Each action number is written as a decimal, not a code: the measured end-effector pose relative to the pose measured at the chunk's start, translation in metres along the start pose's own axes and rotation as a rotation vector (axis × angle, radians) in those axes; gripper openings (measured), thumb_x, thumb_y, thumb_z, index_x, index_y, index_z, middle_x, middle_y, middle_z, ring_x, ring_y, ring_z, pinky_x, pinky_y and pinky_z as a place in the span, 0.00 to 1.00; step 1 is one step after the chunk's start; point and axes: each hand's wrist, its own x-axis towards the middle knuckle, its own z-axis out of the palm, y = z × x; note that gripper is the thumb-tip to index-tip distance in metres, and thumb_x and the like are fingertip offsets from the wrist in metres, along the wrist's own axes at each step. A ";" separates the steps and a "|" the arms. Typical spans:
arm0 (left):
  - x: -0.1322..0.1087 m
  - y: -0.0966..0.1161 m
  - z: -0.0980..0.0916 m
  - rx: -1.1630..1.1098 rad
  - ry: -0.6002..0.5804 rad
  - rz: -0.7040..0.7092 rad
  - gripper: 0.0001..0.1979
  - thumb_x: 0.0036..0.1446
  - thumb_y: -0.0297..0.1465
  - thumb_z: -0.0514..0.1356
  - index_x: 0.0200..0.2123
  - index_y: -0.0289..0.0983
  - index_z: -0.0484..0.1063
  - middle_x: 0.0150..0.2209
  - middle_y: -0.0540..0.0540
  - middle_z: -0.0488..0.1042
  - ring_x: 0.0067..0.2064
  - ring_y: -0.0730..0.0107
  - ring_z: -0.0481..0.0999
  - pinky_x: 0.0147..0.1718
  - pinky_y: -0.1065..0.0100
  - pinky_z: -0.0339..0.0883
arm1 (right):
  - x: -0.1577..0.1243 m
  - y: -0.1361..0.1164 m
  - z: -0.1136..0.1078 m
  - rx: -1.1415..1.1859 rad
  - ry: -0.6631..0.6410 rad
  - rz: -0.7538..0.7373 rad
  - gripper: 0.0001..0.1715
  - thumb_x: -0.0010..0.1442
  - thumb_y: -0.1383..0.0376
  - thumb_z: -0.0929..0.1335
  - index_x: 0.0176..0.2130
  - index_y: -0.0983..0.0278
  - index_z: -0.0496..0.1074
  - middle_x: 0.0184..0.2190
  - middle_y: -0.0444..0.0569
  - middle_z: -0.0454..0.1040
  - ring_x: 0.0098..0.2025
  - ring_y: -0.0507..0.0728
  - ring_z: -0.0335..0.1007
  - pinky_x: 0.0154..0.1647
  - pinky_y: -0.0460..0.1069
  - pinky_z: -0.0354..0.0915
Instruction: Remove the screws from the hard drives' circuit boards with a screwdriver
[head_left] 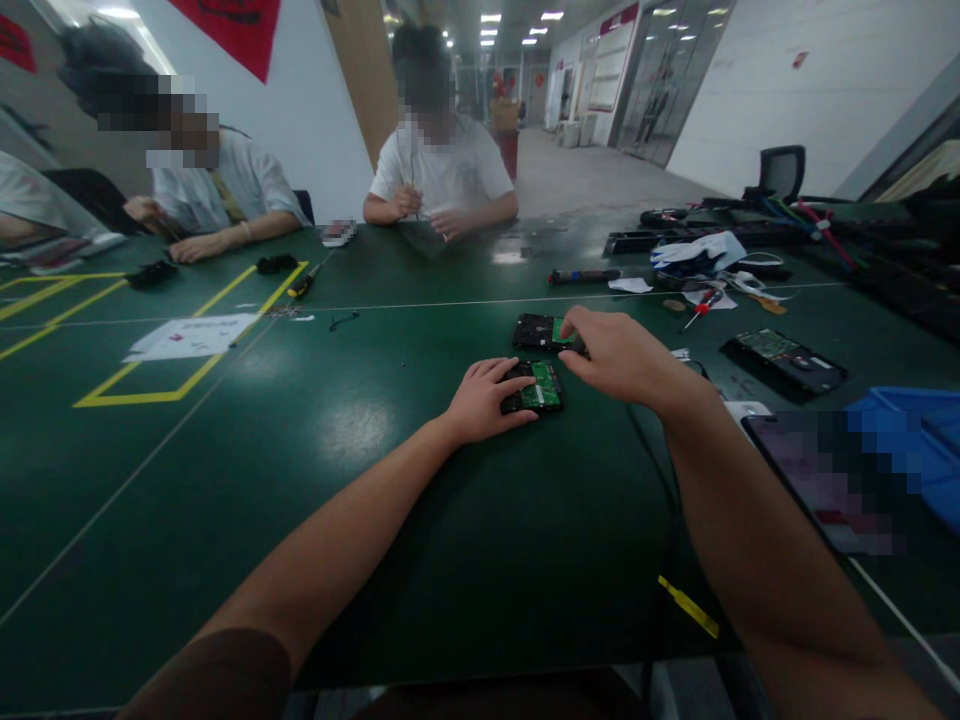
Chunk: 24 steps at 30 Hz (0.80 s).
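Note:
A hard drive (546, 384) lies on the green tabletop, its circuit board facing up. My left hand (491, 400) is laid over its left side, with fingers across the top and the thumb at the near edge, gripping it. Just beyond it is a second hard drive (534, 331), also board side up. My right hand (619, 355) is at that drive's right end, its fingers bent together in a pinch. Something dark shows between those fingers, too hidden to name.
To the right lie another hard drive (787, 362), a phone (795, 470), a blue bin (915, 420) and a red-handled screwdriver (701, 308). A yellow strip (688, 606) is near the front edge. Two people (442, 170) sit across the table; a paper sheet (191, 337) lies left.

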 end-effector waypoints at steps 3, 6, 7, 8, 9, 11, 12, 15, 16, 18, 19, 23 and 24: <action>0.000 0.001 -0.001 0.002 -0.001 -0.005 0.33 0.58 0.56 0.61 0.62 0.48 0.72 0.69 0.42 0.61 0.68 0.44 0.60 0.65 0.43 0.54 | 0.000 0.001 0.000 -0.018 -0.013 0.046 0.15 0.64 0.60 0.66 0.49 0.65 0.69 0.38 0.56 0.78 0.40 0.64 0.74 0.42 0.55 0.64; 0.000 0.001 -0.002 -0.007 -0.009 -0.006 0.32 0.59 0.55 0.62 0.62 0.48 0.72 0.70 0.42 0.61 0.68 0.44 0.61 0.65 0.42 0.54 | -0.001 0.004 0.003 0.002 0.023 0.000 0.13 0.63 0.64 0.66 0.48 0.65 0.69 0.41 0.56 0.77 0.42 0.64 0.74 0.44 0.54 0.64; 0.000 0.002 -0.003 -0.011 -0.009 -0.005 0.32 0.59 0.55 0.62 0.62 0.48 0.71 0.69 0.42 0.61 0.68 0.44 0.60 0.65 0.42 0.54 | -0.001 0.004 0.003 0.011 0.036 -0.021 0.13 0.63 0.65 0.66 0.48 0.65 0.69 0.43 0.57 0.77 0.43 0.63 0.73 0.44 0.54 0.64; 0.000 0.002 -0.003 -0.014 -0.008 -0.002 0.32 0.59 0.54 0.62 0.62 0.48 0.71 0.69 0.42 0.61 0.68 0.44 0.60 0.65 0.42 0.54 | 0.000 0.004 0.004 0.019 0.043 -0.040 0.13 0.62 0.67 0.65 0.47 0.65 0.70 0.44 0.57 0.77 0.44 0.63 0.73 0.45 0.54 0.64; 0.000 0.002 -0.003 -0.015 -0.004 -0.001 0.32 0.59 0.54 0.62 0.62 0.48 0.71 0.69 0.42 0.61 0.68 0.44 0.60 0.65 0.42 0.54 | 0.000 0.003 0.004 0.027 0.044 -0.056 0.12 0.61 0.68 0.65 0.46 0.65 0.70 0.44 0.57 0.77 0.44 0.63 0.73 0.45 0.54 0.64; 0.000 0.002 -0.002 -0.016 0.005 -0.003 0.32 0.58 0.54 0.62 0.62 0.48 0.72 0.69 0.42 0.61 0.68 0.44 0.60 0.65 0.42 0.54 | 0.000 0.000 0.002 0.041 0.028 -0.067 0.11 0.61 0.68 0.66 0.46 0.65 0.70 0.44 0.57 0.77 0.44 0.62 0.73 0.45 0.54 0.64; 0.000 0.001 -0.001 -0.017 0.008 -0.005 0.32 0.58 0.55 0.62 0.62 0.48 0.72 0.69 0.42 0.61 0.68 0.45 0.60 0.65 0.42 0.54 | 0.000 -0.001 0.001 0.044 0.017 -0.062 0.11 0.62 0.67 0.66 0.46 0.65 0.70 0.43 0.56 0.77 0.43 0.62 0.73 0.44 0.54 0.64; 0.000 0.000 0.001 -0.021 0.005 -0.009 0.32 0.58 0.55 0.62 0.62 0.48 0.72 0.69 0.43 0.61 0.68 0.45 0.60 0.65 0.42 0.54 | 0.000 -0.003 -0.001 0.027 0.006 -0.013 0.12 0.63 0.64 0.67 0.47 0.64 0.69 0.41 0.56 0.78 0.42 0.64 0.74 0.43 0.54 0.64; 0.000 0.000 0.001 -0.021 0.004 -0.008 0.32 0.58 0.55 0.62 0.62 0.48 0.72 0.69 0.42 0.61 0.68 0.45 0.60 0.65 0.42 0.54 | 0.000 -0.003 0.000 0.017 0.008 0.002 0.12 0.63 0.63 0.67 0.47 0.64 0.69 0.40 0.56 0.78 0.42 0.64 0.74 0.43 0.55 0.64; 0.000 0.000 0.001 -0.018 0.002 -0.008 0.32 0.58 0.55 0.62 0.62 0.48 0.71 0.70 0.42 0.61 0.68 0.45 0.60 0.65 0.42 0.54 | 0.000 -0.001 0.001 0.009 0.014 0.003 0.12 0.63 0.63 0.67 0.47 0.64 0.69 0.41 0.56 0.78 0.42 0.64 0.74 0.43 0.55 0.64; 0.001 -0.001 0.001 -0.017 0.001 -0.008 0.32 0.58 0.55 0.62 0.62 0.48 0.71 0.70 0.42 0.61 0.68 0.45 0.60 0.65 0.42 0.54 | 0.000 0.000 0.002 0.011 0.020 -0.009 0.11 0.63 0.64 0.66 0.46 0.64 0.69 0.42 0.56 0.78 0.43 0.64 0.74 0.44 0.55 0.64; 0.001 0.000 0.001 -0.017 -0.003 -0.007 0.32 0.58 0.55 0.62 0.62 0.48 0.71 0.70 0.42 0.61 0.68 0.45 0.60 0.65 0.42 0.54 | 0.000 0.001 0.002 0.033 0.033 -0.070 0.12 0.61 0.68 0.65 0.46 0.64 0.69 0.44 0.57 0.77 0.44 0.63 0.73 0.45 0.54 0.64; 0.001 0.000 0.001 -0.016 -0.002 -0.008 0.32 0.58 0.55 0.62 0.62 0.48 0.71 0.69 0.42 0.61 0.68 0.45 0.60 0.65 0.42 0.54 | 0.000 0.000 0.002 0.035 0.030 -0.069 0.12 0.61 0.68 0.65 0.46 0.64 0.69 0.44 0.56 0.77 0.44 0.63 0.73 0.45 0.54 0.64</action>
